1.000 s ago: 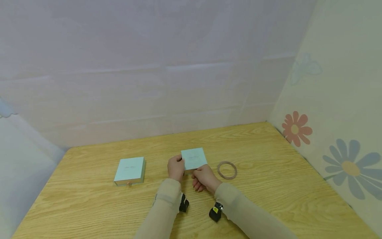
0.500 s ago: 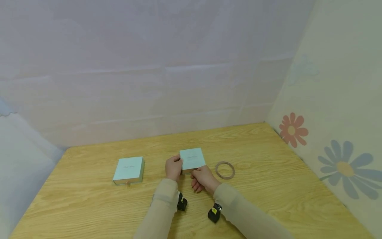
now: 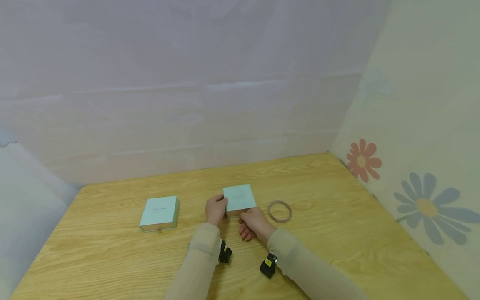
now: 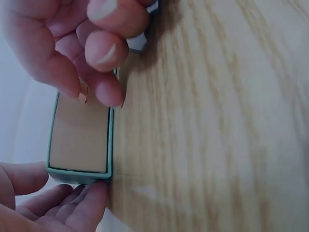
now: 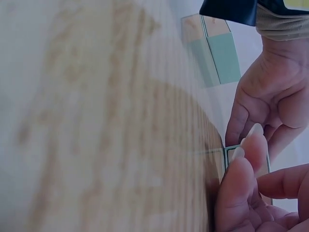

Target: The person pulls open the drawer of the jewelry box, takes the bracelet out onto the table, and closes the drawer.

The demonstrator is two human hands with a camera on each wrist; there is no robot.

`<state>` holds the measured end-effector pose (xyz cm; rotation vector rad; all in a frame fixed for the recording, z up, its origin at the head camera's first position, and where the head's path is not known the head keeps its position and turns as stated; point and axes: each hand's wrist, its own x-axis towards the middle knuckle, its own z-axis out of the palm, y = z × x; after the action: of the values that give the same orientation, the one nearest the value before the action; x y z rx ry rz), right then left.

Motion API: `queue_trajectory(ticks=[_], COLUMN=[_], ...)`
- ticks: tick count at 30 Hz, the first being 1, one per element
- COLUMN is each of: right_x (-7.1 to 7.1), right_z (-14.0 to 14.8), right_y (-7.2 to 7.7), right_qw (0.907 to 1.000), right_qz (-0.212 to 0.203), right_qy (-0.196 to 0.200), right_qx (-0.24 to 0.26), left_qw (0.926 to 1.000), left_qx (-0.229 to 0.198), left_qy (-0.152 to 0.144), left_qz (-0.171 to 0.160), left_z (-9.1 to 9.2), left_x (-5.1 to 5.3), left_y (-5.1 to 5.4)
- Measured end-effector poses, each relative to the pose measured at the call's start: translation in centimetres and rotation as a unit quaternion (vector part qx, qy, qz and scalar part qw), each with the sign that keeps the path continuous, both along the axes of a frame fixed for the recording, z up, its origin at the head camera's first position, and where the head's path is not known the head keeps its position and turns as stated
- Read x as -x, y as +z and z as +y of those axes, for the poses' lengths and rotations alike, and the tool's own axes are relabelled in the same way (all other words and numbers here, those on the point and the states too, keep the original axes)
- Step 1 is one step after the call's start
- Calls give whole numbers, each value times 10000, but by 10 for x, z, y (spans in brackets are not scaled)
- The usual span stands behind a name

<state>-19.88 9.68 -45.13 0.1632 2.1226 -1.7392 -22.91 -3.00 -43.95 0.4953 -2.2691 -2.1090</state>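
A pale mint drawer-style box (image 3: 238, 197) lies on the table between my hands, small lettering on its lid. My left hand (image 3: 215, 209) grips its left side, thumb near the top edge and fingers along the side. At the front, my right hand (image 3: 256, 223) pinches a small ribbon tab (image 4: 83, 92) on the tan drawer front (image 4: 78, 140); its other fingers are curled. In the left wrist view the drawer front looks flush with the box's rim. A pinkish-brown ring (image 3: 290, 211), like a bangle, lies right of my right hand.
A second mint box (image 3: 159, 211), with a tab at its front, stands on the wooden table (image 3: 112, 258) to the left. A pale cloth backdrop (image 3: 180, 104) rises behind the table, and a flower-printed one (image 3: 427, 125) stands along the right.
The whole head view has shifted slightly, so everything appears a little further left. Both hands keep their hold on the box and its tab; the drawer shows no visible movement.
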Motion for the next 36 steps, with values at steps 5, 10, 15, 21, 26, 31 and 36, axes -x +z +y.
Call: queue_trajectory(ticks=[5, 10, 15, 21, 26, 31, 36], right_x=[0, -4, -8, -13, -17, -21, -24], right_z=[0, 0, 3, 3, 1, -3, -5], right_y=[3, 5, 6, 7, 10, 11, 11], right_qw=[10000, 9999, 9997, 9996, 9994, 9993, 9990], right_qz=[-20, -29, -104, 6, 112, 174, 230], right_qy=[69, 135, 186, 268, 275, 259, 283], right_qx=[-8, -17, 98, 121, 171, 214, 270], left_qw=[9995, 9985, 9977, 9978, 9974, 9974, 9971], left_qx=[100, -45, -220, -126, -11, 53, 29], left_qy=[-305, -495, -624, -650, -674, -582, -610], left_qz=[-77, -217, -114, 45, 247, 422, 458], left_z=[-8, -22, -33, -42, -48, -56, -65], left_x=[-2, -6, -14, -24, -30, -36, -45], left_y=[5, 8, 13, 23, 27, 29, 33])
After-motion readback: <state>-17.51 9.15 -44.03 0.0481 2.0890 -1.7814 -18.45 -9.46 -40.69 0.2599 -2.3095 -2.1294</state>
